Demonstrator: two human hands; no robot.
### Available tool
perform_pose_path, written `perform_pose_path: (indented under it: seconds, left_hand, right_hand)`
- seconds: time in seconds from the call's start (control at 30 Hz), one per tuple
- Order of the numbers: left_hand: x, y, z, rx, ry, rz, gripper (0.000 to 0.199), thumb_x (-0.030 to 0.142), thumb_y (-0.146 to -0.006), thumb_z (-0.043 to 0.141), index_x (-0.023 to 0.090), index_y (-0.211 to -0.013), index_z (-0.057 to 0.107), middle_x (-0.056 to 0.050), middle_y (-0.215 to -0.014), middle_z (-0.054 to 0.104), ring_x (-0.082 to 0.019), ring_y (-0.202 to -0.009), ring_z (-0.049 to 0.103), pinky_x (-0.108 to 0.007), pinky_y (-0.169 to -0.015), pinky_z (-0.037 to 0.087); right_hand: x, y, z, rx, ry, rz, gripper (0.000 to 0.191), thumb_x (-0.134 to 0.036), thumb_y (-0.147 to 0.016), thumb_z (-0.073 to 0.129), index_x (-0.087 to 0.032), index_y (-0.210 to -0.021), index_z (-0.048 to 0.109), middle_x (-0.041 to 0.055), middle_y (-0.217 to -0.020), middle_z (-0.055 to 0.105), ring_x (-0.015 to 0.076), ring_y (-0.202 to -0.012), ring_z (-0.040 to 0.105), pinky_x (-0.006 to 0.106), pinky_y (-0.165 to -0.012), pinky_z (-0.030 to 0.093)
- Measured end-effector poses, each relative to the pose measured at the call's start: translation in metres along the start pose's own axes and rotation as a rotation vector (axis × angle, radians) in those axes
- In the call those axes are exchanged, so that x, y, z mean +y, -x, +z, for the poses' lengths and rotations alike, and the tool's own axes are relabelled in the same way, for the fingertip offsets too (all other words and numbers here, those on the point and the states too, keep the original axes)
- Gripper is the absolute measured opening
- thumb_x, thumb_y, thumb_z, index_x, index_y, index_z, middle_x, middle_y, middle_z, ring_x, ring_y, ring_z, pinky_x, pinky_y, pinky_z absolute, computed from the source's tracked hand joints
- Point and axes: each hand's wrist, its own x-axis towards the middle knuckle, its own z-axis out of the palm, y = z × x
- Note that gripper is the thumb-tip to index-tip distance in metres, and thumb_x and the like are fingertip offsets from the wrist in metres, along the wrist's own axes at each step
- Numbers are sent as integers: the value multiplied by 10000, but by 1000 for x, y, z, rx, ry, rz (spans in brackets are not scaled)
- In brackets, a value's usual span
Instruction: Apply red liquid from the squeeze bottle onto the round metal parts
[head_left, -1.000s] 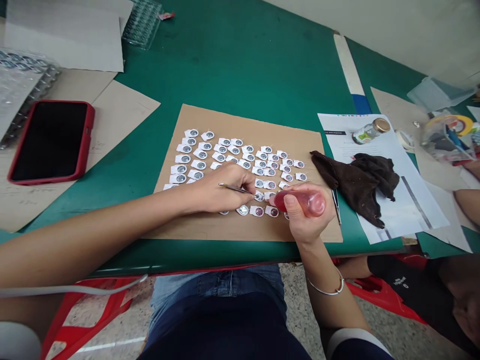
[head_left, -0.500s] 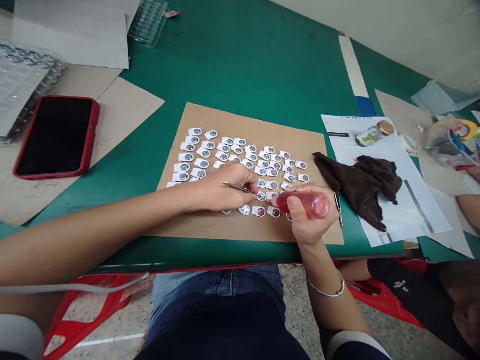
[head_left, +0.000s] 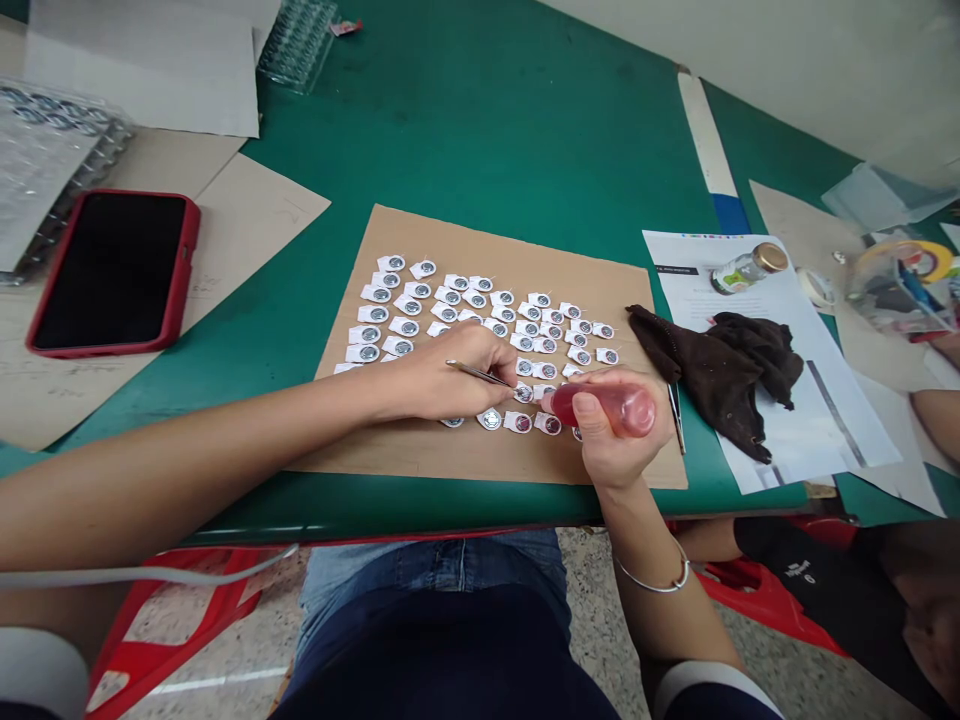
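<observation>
My left hand (head_left: 469,370) rests on the brown cardboard sheet (head_left: 420,455), its fingers closed around slim metal tweezers (head_left: 476,374). Their tip is at a small round silver badge on a white tab (head_left: 523,393). In my right hand (head_left: 626,450) is a soft squeeze bottle of red liquid (head_left: 607,405), tilted with its nozzle pointing left, close beside that badge. Whether the nozzle touches it I cannot tell. Several similar badges on white tabs (head_left: 405,327) lie in rows; some nearest me have dark red centres (head_left: 551,424). My left forearm and hand hide part of the rows.
A dark brown cloth (head_left: 720,370) and a small capped glass jar (head_left: 750,268) lie on printed paper at right. Beside the cardboard is a thin metal tool (head_left: 676,418). A red-cased phone (head_left: 112,272) and clear plastic trays (head_left: 298,45) are left. Another person sits at right.
The red bottle and my right hand have shifted very slightly left. My left hand stays in place with the tweezers.
</observation>
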Motion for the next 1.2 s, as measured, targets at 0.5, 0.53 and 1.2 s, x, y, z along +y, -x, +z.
perform_pose_path:
  seconds: [0.5, 0.53, 1.2]
  left_hand:
    - [0, -1, 1, 10, 16, -18, 107, 239, -705, 549, 191, -737, 639, 5, -711, 633, -122, -646, 561, -231, -543, 383]
    - [1, -1, 1, 13, 18, -21, 108, 239, -704, 548, 191, -735, 639, 4, -713, 633, -124, -648, 561, -232, -544, 386]
    - [4, -6, -4, 165, 294, -77, 106, 239, -660, 629, 145, -704, 649, -28, -629, 634, -108, -513, 540, -213, -424, 369]
  right_hand:
    - [-3, -1, 4, -5, -5, -46, 258, -287, -670, 695, -185, -861, 555, 0, -751, 632, 133, -699, 635, 300, -663, 530]
    - [-3, -1, 4, -5, -5, -44, 259, -294, -670, 694, -187, -861, 556, -2, -752, 632, 134, -699, 636, 301, -662, 531]
    - [-23, -74, -11, 252, -377, 70, 215, -410, -796, 516, -196, -818, 525, 13, -710, 520, 155, -609, 612, 285, -444, 475]
